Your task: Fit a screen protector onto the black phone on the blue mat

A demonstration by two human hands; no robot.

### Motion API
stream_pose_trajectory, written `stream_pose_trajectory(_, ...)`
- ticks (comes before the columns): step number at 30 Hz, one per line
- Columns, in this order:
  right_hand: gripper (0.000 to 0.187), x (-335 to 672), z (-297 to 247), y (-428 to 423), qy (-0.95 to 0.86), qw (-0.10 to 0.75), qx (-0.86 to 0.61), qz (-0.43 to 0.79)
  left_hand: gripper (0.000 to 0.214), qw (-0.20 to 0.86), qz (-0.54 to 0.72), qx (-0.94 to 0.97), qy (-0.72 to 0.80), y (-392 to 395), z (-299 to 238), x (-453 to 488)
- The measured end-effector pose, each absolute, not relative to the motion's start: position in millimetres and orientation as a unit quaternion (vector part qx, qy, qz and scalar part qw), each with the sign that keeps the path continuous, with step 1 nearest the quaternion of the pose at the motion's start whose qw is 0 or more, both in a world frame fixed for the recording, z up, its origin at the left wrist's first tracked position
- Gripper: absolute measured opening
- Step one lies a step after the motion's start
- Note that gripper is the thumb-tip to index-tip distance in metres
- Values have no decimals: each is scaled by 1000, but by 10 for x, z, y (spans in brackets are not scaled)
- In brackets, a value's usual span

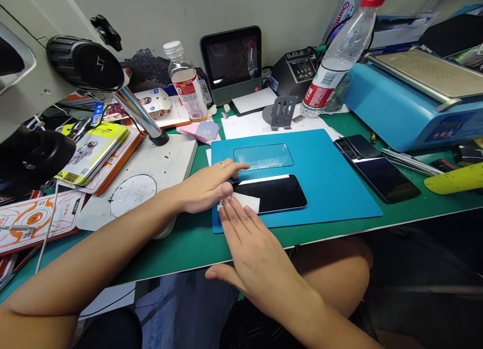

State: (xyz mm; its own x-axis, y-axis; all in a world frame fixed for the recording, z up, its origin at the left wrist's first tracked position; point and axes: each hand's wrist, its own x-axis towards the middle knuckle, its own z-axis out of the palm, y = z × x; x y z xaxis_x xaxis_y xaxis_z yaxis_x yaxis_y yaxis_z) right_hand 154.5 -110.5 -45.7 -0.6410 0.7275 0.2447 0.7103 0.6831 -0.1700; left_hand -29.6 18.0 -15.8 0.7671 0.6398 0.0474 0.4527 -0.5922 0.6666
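Note:
A black smartphone (283,194) lies flat, screen up, on a blue mat (328,163). A white paper-like wipe (247,202) covers part of its left end. My right hand (256,248) lays its straight fingertips flat on the wipe, its thumb spread away. At the phone's left end, my left hand (206,188) stretches its fingers over the upper corner, with the thumb beside the wipe. Whether it grips the phone's edge is hidden. A white strip (264,179) runs along the phone's upper edge. Just above lies a clear screen protector (264,157).
Left stands a microscope-like stand's pale base (169,163), its metal post (138,110) rising beside my left forearm. Boxes (94,153) are stacked beyond it. Right are another dark phone (381,173) and a blue machine (392,107). Bottles (186,82) and a screen device (234,62) stand behind.

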Motion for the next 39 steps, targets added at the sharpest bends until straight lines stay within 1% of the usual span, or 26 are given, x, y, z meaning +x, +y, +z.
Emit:
stream_pose_trajectory(7,82,2352,-449,-1200,-876,133,-462,-40,101,317,133,887,308,190,-158,-307)
stream_pose_trajectory(10,71,2565,-434,-1179,-866,127,-483,-39,98,318,132,886,310,193,-165,-310)
stream_pose_trajectory(12,67,2567,-411,-1140,-864,128,-486,-30,98,320,134,885,312,194,-170,-312)
stream_pose_trajectory(16,59,2439,-340,-998,-879,125,-460,-15,99,319,135,886,309,193,-172,-312)
stream_pose_trajectory(21,48,2559,-257,-815,-917,108,-384,-14,102,319,132,886,309,194,-161,-305)
stream_pose_trajectory(24,47,2656,-250,-776,-928,103,-358,-26,102,319,131,886,311,200,-162,-300)
stream_pose_trajectory(27,50,2608,-258,-775,-929,98,-355,-37,101,314,134,888,308,207,-173,-301)
stream_pose_trajectory(30,49,2530,-262,-762,-930,94,-353,-34,103,312,135,889,307,207,-180,-306)
stream_pose_trajectory(35,42,2697,-285,-698,-940,109,-323,-28,103,313,135,889,307,198,-159,-301)
stream_pose_trajectory(39,44,2726,-319,-699,-940,122,-319,-30,103,312,130,888,312,200,-143,-288)
